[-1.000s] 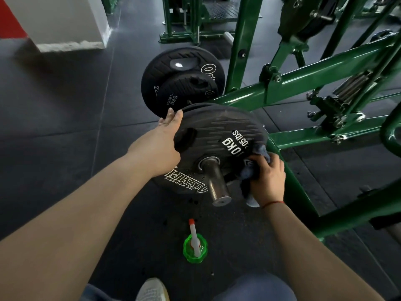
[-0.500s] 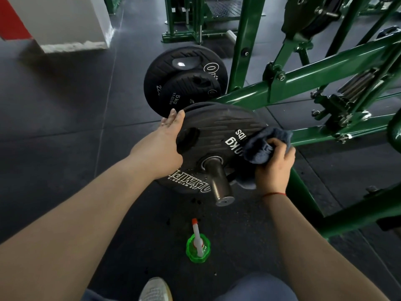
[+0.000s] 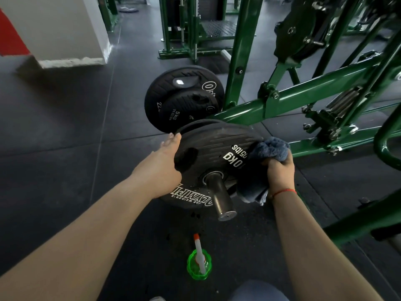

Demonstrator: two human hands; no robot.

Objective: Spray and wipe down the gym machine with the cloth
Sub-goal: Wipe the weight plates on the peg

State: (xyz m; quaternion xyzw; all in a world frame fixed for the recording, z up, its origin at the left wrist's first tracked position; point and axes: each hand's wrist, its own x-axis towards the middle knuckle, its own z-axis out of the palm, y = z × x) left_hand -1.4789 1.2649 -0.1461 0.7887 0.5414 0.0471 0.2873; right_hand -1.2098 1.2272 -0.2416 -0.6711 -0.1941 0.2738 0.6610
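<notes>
A black 10 kg weight plate sits on a steel peg of the green gym machine. My left hand rests flat against the plate's left rim, fingers straight. My right hand grips a bunched dark blue cloth and presses it on the plate's right edge. A green spray bottle with a white nozzle and orange tip stands on the floor below the peg, apart from both hands.
Two more black plates hang on a peg behind. Green frame bars cross the right side. A white pillar base stands far left on the dark rubber floor. My knee is at the bottom edge.
My right hand has carried the cloth from the lower right of the plate, near the peg, up to its upper right edge. The left hand has stayed on the left rim.
</notes>
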